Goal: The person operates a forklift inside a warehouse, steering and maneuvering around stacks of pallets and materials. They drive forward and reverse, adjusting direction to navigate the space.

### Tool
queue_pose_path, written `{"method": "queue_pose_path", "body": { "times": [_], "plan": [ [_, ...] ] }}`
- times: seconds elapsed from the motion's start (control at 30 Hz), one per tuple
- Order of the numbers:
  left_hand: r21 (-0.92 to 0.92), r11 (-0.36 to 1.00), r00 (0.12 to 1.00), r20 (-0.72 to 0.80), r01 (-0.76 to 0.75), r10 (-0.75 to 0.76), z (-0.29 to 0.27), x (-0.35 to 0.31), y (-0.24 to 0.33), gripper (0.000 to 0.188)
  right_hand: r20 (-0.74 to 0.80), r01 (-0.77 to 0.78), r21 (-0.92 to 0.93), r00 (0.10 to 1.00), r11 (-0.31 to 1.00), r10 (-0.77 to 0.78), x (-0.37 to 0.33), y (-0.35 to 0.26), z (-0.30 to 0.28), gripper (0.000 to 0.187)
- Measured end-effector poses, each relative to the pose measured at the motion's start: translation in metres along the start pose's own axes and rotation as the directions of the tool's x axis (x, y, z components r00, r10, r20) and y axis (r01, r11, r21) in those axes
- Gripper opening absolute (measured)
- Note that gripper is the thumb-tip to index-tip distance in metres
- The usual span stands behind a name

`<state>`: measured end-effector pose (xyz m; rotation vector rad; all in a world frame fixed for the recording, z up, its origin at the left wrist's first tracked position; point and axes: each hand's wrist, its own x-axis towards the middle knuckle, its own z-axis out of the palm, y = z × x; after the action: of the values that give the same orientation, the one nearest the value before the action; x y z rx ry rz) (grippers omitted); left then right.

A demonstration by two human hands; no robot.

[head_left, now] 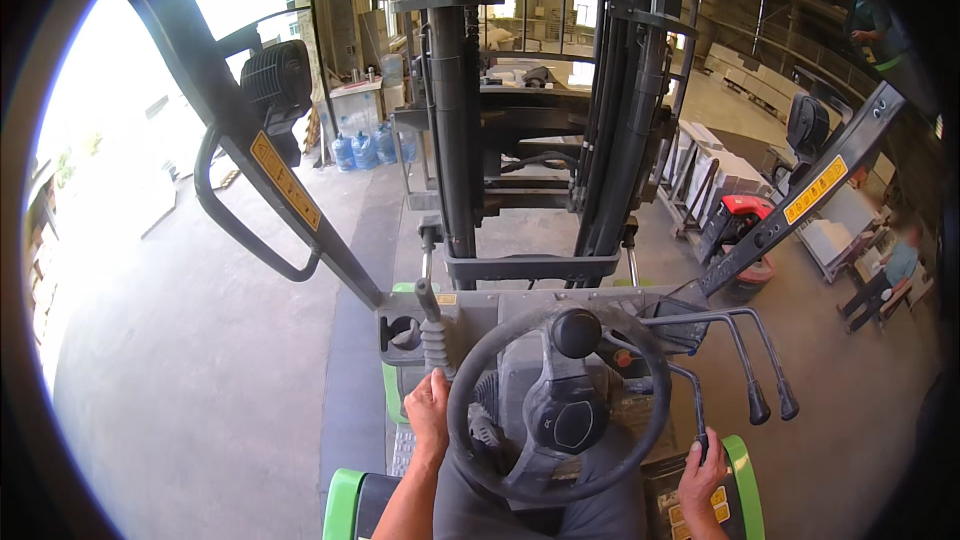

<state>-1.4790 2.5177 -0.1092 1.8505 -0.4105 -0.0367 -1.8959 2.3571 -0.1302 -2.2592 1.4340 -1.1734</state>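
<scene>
I sit at the controls of a forklift, behind its black steering wheel (463, 380), which has a round spinner knob (576, 333). My left hand (428, 408) is closed beside the wheel's left rim, just below the rubber boot of an upright lever (431, 315). What its fingers hold, if anything, is hidden. My right hand (703, 475) grips the dark knob of the nearest bent control lever (695, 390), right of the wheel. Two longer levers with black knobs (759, 402) stand farther right, apart from the hand.
The black mast (455, 120) rises ahead. Blue water bottles (365, 148) stand by a counter at far left. On the right are a red pallet truck (738, 225), stacked pale slabs (725, 172) and a person (897, 265). Concrete floor (230, 370) lies to the left.
</scene>
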Motion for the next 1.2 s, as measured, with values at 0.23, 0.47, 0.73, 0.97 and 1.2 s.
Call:
{"method": "queue_pose_path", "body": {
  "times": [0.23,0.47,0.73,0.97,1.2],
  "plan": [
    [-0.021,0.999,0.999,-0.034,-0.039,0.039,-0.005,0.007,-0.003,0.042,-0.009,0.098,-0.011,0.995,0.995,-0.098,0.024,-0.016,0.011,0.032],
    [-0.026,0.998,0.997,-0.044,-0.058,0.057,-0.002,0.005,0.000,0.041,-0.001,0.090,0.003,0.996,0.996,-0.090,0.026,-0.021,0.005,0.034],
    [-0.040,0.999,1.000,-0.003,0.008,-0.009,-0.002,0.007,-0.007,0.045,-0.021,0.152,0.054,0.988,0.987,-0.151,0.066,-0.053,-0.013,0.042],
    [-0.058,0.997,0.998,-0.004,-0.057,0.057,-0.006,0.010,0.004,0.045,-0.156,0.423,0.187,0.904,0.887,-0.398,0.125,-0.155,-0.017,0.043],
    [0.020,1.000,1.000,0.013,-0.020,0.020,0.003,0.018,0.000,0.049,-0.039,0.692,0.435,0.654,0.576,-0.755,0.168,-0.262,0.043,0.059]
  ]
}}
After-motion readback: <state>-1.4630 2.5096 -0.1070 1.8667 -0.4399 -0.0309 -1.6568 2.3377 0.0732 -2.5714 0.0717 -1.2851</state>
